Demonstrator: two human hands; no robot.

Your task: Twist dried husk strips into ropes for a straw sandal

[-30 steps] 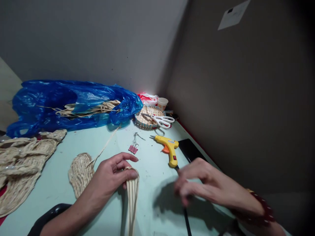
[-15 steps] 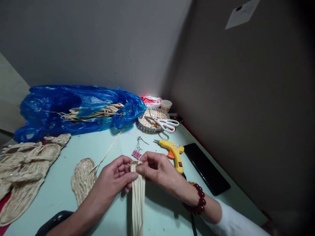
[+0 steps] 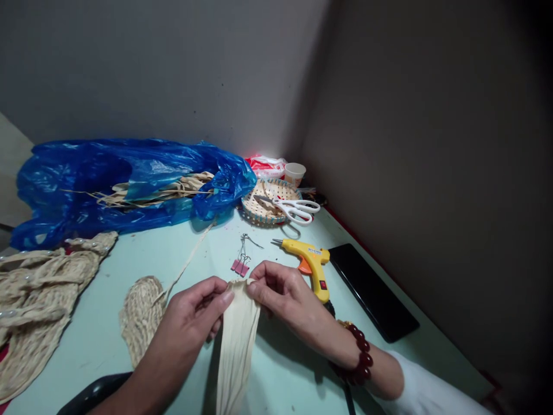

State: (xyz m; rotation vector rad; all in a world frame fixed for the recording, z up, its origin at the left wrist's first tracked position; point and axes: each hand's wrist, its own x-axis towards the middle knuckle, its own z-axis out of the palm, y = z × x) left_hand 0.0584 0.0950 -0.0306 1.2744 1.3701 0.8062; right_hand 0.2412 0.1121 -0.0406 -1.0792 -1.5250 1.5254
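A pale, pleated strip of dried plant fibre point(image 3: 237, 340) hangs down between my hands, its top edge spread flat. My left hand point(image 3: 199, 311) pinches the left corner of that edge between thumb and forefinger. At the right corner, my right hand point(image 3: 279, 288) pinches it the same way; a beaded bracelet point(image 3: 358, 357) circles that wrist. Just beyond the strip lies a pink binder clip point(image 3: 240, 266). A woven sole point(image 3: 141, 317), partly behind my left forearm, has a loose strand point(image 3: 190, 259) running from it toward the back.
A yellow glue gun point(image 3: 309, 259) and a black phone point(image 3: 371, 291) lie on the right. White-handled scissors point(image 3: 298, 210) rest on a woven basket point(image 3: 254, 214) beside a paper cup point(image 3: 295, 172). A blue plastic bag point(image 3: 78, 167) holds more strips; woven sandals point(image 3: 47, 305) lie at left.
The strip's narrow, folded top has been drawn out wider and flatter. My hands have moved slightly apart, and the view has shifted a little.
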